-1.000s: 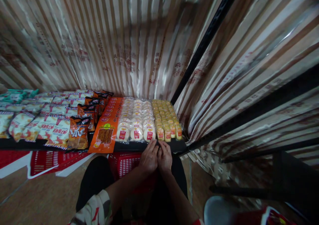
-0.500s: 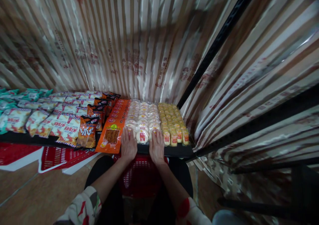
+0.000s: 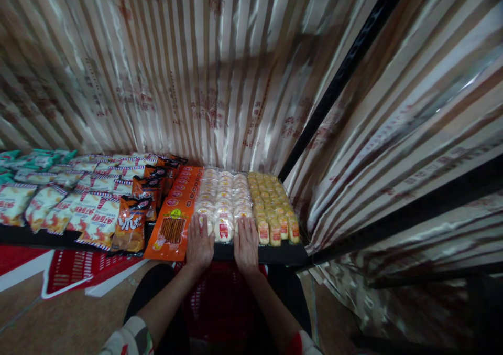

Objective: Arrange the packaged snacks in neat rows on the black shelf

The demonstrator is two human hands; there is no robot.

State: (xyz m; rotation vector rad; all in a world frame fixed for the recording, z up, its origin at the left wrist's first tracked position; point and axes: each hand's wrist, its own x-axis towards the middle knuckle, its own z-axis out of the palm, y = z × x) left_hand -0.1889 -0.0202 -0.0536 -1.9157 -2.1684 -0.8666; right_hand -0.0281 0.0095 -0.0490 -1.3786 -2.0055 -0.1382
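Striped, glossy sheeting (image 3: 196, 82) backs a low black shelf (image 3: 275, 253), and a black post (image 3: 334, 82) runs up at its right end. From my feed, the shelf carries snack bags (image 3: 90, 213) on the left, then a column of orange packs (image 3: 175, 213), then white cakes (image 3: 223, 197) in three files, then yellow cakes (image 3: 273, 208) by the post.

Both hands lie flat and spread, palms down, clasping nothing. The left hand (image 3: 199, 242) has its fingertips on the front cake of the left file, just beside the orange packs. The right hand (image 3: 246, 245) has its fingertips on the front cake of the right file, just beside the yellow cakes. The middle front cake (image 3: 223, 229) shows uncovered between them.

The white block lies straight ahead of the hands, its long axis running away from me toward the sheeting. The hands bracket its near end, neither one nearer than the other. A red basket (image 3: 223, 302) sits below the wrists, between the knees.
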